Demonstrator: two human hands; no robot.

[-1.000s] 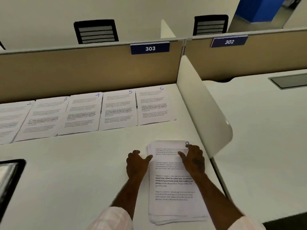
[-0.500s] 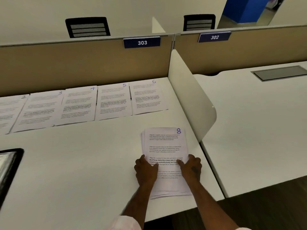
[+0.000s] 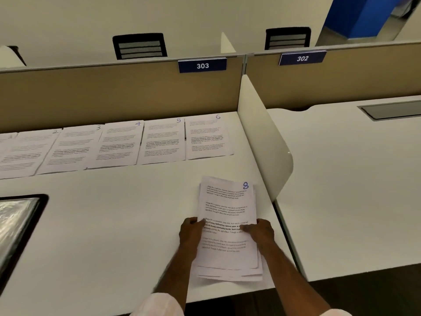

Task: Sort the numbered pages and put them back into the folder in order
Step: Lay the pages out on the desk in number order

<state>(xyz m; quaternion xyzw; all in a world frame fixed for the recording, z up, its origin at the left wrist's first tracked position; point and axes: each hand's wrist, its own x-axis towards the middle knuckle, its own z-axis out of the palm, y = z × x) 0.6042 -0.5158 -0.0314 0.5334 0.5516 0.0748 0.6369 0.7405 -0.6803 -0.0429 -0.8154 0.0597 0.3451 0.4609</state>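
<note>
White laminate desk (image 3: 114,224): flat top, closed off at the back by a tan fabric partition (image 3: 114,99) and on the right by a cream rounded divider panel (image 3: 262,144). A row of white printed sheets (image 3: 118,144) is laid side by side along the back edge, with blue handwritten numbers 2 to 6 readable. A loose stack of white printed pages (image 3: 227,201), top sheet marked 8, is set near the front right corner. A black-edged glossy folder (image 3: 20,224) is cut off at the left.
</note>
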